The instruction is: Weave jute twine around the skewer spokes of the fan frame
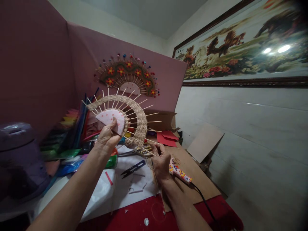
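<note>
A half-round fan frame of thin sticks carries a woven twine band [141, 123] and a pink dotted half disc [109, 118]. My left hand [108, 136] grips the half disc, thumb on its front, fingers behind. At the lower right end of the band, my right hand [160, 160] has its fingers pinched together by the last sticks; it holds a stick end or twine, too small to tell apart. Gold-handled scissors [144, 150] lie just behind that end. Below them are black thread snips [133, 169].
A flower-patterned glue gun [180, 173] with a black cord lies right on cardboard [204, 186]. Behind stands a finished flowered fan [128, 70] against a pink board. Colourful packets and a purple container [21, 157] are left.
</note>
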A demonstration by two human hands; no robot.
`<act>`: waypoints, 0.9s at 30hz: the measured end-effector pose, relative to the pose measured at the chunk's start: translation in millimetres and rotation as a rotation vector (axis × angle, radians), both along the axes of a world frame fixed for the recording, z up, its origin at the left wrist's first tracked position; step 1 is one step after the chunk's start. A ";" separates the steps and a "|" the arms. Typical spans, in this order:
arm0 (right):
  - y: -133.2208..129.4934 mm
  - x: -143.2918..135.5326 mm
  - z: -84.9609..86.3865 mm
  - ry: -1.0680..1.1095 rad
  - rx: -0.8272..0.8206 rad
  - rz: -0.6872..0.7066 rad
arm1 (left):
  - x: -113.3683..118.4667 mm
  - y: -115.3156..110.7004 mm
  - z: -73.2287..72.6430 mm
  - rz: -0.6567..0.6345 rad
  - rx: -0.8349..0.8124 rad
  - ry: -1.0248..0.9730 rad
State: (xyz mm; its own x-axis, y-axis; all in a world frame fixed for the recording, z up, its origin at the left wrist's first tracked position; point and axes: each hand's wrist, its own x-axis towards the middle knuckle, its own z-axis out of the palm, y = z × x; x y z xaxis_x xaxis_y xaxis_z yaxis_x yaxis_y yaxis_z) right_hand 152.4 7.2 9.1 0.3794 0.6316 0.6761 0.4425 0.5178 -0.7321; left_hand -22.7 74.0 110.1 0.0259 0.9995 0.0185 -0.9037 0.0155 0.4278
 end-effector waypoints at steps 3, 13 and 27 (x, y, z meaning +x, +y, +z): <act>-1.6 0.8 1.3 -0.070 0.031 -0.081 | -1.4 -2.2 4.1 0.054 0.007 0.002; -2.8 0.2 1.4 -0.176 0.097 -0.229 | -7.6 -1.5 7.7 0.136 0.000 0.061; -1.0 2.4 2.5 -0.162 0.106 -0.181 | -8.8 -0.6 8.3 0.090 -0.035 0.131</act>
